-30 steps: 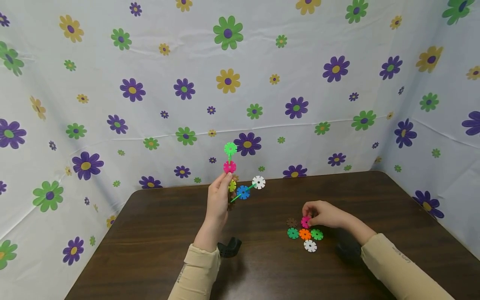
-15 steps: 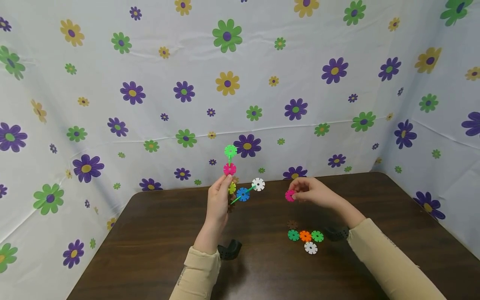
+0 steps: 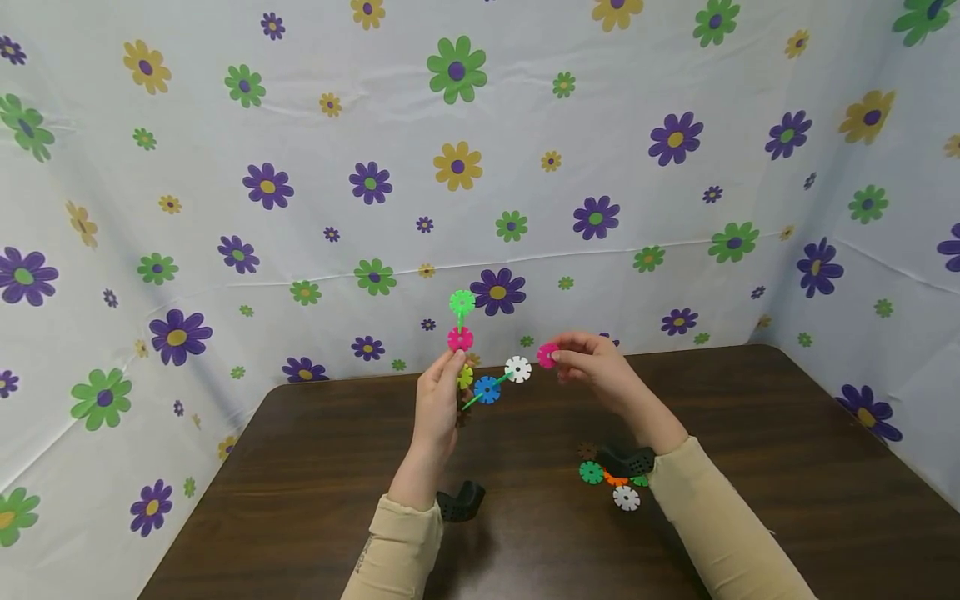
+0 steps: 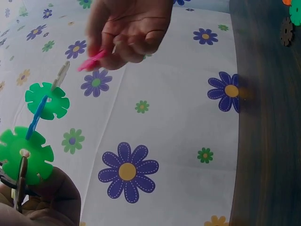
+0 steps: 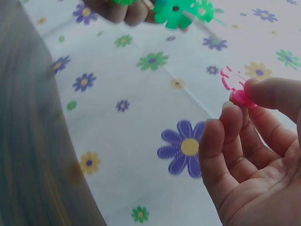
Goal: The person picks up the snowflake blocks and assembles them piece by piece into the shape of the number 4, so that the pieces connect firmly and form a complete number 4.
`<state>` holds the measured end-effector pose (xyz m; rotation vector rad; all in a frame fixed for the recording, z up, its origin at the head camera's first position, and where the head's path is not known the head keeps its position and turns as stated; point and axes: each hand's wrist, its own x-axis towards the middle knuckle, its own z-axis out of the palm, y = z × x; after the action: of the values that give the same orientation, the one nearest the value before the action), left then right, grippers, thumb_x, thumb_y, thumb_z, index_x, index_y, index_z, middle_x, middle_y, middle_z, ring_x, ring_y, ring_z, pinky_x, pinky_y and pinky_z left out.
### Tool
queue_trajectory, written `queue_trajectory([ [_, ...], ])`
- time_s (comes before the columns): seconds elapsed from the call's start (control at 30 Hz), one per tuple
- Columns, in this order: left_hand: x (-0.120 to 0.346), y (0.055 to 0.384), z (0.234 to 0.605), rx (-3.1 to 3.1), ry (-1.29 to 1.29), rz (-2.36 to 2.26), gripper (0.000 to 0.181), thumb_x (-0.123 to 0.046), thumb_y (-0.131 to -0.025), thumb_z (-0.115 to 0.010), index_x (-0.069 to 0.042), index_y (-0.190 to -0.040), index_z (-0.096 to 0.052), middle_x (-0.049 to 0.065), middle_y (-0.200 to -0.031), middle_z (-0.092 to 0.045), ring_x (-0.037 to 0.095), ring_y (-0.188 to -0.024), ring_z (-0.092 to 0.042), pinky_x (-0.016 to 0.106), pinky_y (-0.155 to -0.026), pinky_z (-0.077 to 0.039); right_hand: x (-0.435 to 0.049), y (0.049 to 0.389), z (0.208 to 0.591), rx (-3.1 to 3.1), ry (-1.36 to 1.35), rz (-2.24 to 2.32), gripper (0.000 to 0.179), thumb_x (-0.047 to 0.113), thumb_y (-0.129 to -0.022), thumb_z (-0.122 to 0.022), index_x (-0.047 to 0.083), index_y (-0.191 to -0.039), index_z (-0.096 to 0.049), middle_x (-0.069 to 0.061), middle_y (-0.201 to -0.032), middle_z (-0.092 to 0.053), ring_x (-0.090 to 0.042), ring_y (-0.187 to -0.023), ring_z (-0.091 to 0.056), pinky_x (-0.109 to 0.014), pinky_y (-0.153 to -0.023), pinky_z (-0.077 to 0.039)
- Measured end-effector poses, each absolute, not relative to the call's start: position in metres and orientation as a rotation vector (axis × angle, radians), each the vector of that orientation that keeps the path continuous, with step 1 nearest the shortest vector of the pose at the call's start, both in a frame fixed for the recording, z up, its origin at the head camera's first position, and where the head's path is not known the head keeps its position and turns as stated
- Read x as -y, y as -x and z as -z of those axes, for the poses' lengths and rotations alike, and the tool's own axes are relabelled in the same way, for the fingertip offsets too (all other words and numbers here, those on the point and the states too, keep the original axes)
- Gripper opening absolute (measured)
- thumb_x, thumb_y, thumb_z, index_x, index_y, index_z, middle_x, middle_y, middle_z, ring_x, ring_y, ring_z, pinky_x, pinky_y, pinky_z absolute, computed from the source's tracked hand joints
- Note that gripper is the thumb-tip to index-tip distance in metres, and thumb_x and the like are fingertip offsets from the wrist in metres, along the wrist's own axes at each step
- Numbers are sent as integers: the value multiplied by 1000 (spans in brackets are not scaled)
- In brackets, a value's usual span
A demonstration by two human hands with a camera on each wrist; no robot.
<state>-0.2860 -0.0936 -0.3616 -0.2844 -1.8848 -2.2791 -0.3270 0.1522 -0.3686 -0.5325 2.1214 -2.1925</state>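
My left hand [image 3: 435, 404] grips a branching chain of notched plastic interlocking discs, held up above the table. A bright green disc [image 3: 462, 302] and a pink disc [image 3: 460, 339] top one branch. The other runs right through a blue disc [image 3: 487, 389] to a white disc [image 3: 517, 369] at its tip; in the left wrist view, green discs [image 4: 47, 101] show edge-joined along it. Between thumb and fingertips, my right hand [image 3: 607, 379] pinches a loose pink disc [image 3: 547, 356], held just right of the white one with a small gap. My left palm hides part of the chain.
Loose discs lie on the dark wooden table [image 3: 337, 483] below my right wrist: brown [image 3: 587, 451], teal green [image 3: 591, 472], white [image 3: 626, 498], plus orange and green ones partly covered. Black wrist mounts [image 3: 628, 461] hang under both forearms. A flower-print cloth [image 3: 300, 125] stands behind the table.
My right hand has lifted the pink disc from the loose group and carried it up and left, close to the chain's white end. My left hand has stayed nearly still.
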Motion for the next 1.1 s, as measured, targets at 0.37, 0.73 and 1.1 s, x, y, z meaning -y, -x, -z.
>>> queue_trajectory([
  [0.37,92,286,360,1878,273,2272,32,-31,-102,-50,-5,-88,-61,5,-72,-45,15,-55,-43,24,-43,-34,-135,321,366,-1901,626,2390,17,0,-95,-58,14,-96,-68,-4,-87,-65,-16,-71,-63,-33,-70,-57],
  [0.73,93,286,360,1873,248,2289,32,-31,-101,-50,-5,-87,-61,5,-71,-45,13,-53,-43,24,-42,-34,-134,320,368,-1946,735,2334,18,-2,-94,-59,12,-94,-70,-6,-91,-66,-20,-77,-65,-35,-73,-57],
  [1.1,93,290,361,1869,269,2236,30,-27,-102,-50,-5,-85,-62,3,-76,-45,16,-61,-40,23,-52,-36,-131,321,372,-1939,868,2330,13,-1,-93,-61,5,-98,-71,-7,-99,-68,-25,-87,-67,-39,-71,-57],
])
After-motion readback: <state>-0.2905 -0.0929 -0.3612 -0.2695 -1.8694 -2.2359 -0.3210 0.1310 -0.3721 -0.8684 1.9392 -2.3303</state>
